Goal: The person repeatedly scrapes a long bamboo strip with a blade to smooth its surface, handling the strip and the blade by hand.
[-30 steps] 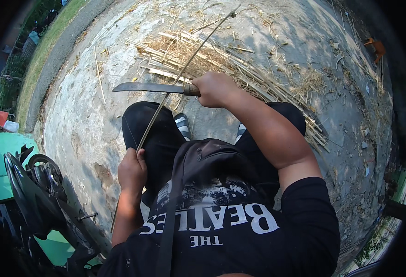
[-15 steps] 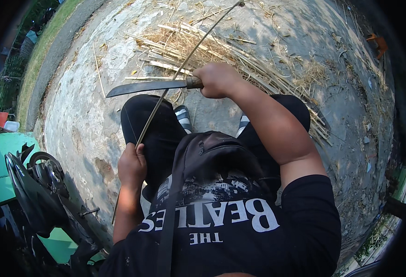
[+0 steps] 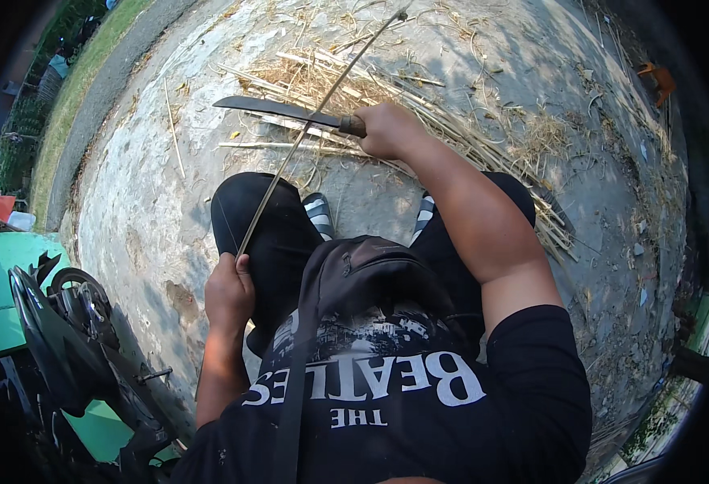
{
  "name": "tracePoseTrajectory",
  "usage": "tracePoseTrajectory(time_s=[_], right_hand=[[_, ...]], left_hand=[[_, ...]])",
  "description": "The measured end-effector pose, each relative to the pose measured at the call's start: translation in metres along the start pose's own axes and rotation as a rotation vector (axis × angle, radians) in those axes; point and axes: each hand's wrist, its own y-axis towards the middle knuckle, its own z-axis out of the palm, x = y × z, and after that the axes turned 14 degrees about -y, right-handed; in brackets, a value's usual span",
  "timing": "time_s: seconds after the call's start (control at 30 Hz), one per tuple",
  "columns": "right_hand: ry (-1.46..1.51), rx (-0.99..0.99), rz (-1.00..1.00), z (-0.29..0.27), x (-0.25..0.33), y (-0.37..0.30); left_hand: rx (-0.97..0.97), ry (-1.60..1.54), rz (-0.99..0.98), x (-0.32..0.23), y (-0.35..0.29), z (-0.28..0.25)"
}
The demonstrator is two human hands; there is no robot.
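Note:
My left hand (image 3: 229, 292) is closed round the lower part of a long, thin stick (image 3: 272, 187), beside my left knee. From there the stick slants up and away to the right, past the far edge of the ground in view. My right hand (image 3: 390, 131) grips the wooden handle of a machete (image 3: 273, 106). Its dark blade points left and lies across the stick, well beyond my knees. Whether the edge bites into the stick cannot be made out.
Beyond my feet lies a pile of pale split sticks (image 3: 467, 143) with curly shavings (image 3: 354, 90) on the concrete ground. A lone thin stick (image 3: 173, 129) lies to the left. A dark motorcycle (image 3: 72, 347) stands at left, an orange object (image 3: 658, 84) at far right.
My right hand has pushed the machete farther up the stick, away from my body and slightly right. My left hand has stayed in place on the stick.

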Motion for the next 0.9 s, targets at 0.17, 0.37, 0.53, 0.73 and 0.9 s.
tracePoseTrajectory(time_s=[0.17, 0.37, 0.53, 0.73, 0.9], right_hand=[[-0.047, 0.024, -0.104, -0.011, 0.012, -0.010], [-0.114, 0.108, -0.247, 0.000, 0.033, -0.009], [-0.022, 0.155, -0.020, -0.004, 0.013, -0.004], [-0.173, 0.088, -0.268, 0.001, 0.038, -0.014], [0.048, 0.118, 0.024, -0.003, 0.003, 0.002]], left_hand=[[0.065, 0.000, -0.019, 0.003, 0.003, -0.003], [0.043, 0.007, -0.051, 0.001, 0.001, -0.004], [0.084, 0.013, -0.069, -0.002, 0.005, -0.010], [0.106, -0.043, -0.044, 0.009, 0.006, -0.014], [0.091, -0.015, -0.016, 0.002, 0.009, -0.013]])
